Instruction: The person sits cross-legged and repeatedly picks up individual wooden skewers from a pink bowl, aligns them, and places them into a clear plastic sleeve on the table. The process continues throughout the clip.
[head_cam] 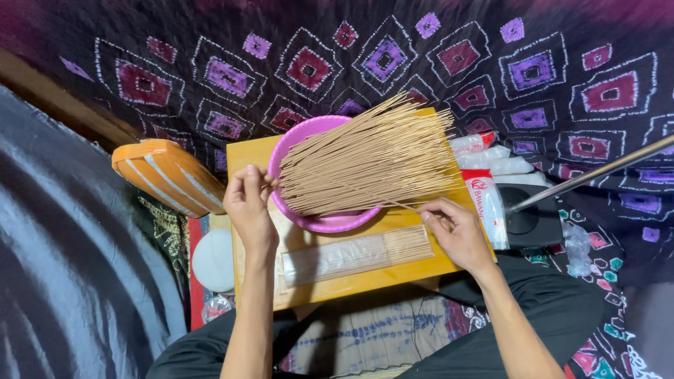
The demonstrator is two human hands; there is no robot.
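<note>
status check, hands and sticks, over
Left hand pinching stick ends at bowl rim. Right hand on a stick by the fan of sticks. Nothing blocking.

This looks like a home set up for small handwork, done seated on the floor rather than at a bench. A low yellow wooden board (pixel 337 284) serves as the surface, resting over the person's crossed legs. Behind it hangs or lies a dark tie-dyed cloth with purple and red diamond patterns (pixel 449 63), a household textile. Left of the board sit an orange plastic stool-like piece with white stripes (pixel 168 175) and grey bedding-like fabric (pixel 70 267). Right of it lie clear plastic sleeves (pixel 491 158).
</note>
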